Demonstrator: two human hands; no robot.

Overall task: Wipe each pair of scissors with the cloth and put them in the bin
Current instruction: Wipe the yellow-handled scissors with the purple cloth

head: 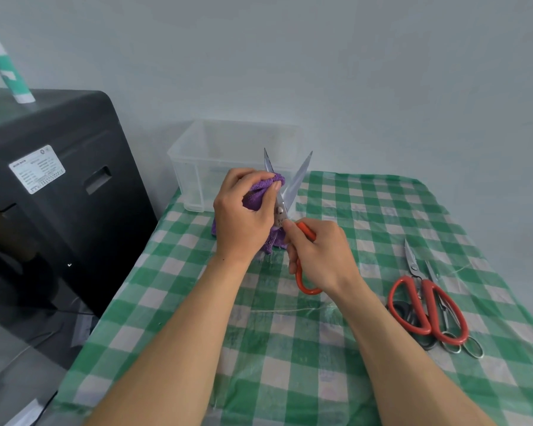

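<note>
My right hand [320, 256] grips the orange handles of a pair of scissors [299, 179], held upright with the blades spread apart. My left hand [243, 216] holds a purple cloth [259, 195] pinched around the left blade. Both hands are above the table's far left part, just in front of a clear plastic bin [194, 167]. I see nothing inside the bin. A pile of other scissors lies at the right: a red-handled pair [425, 305] on top, with metal-handled scissors [462, 342] and a dark-handled pair partly hidden beneath.
The table carries a green and white checked cover [290, 348]. A black machine [53, 186] stands left of the table, with a green and white tube [10, 72] on top. A pale wall is behind the bin.
</note>
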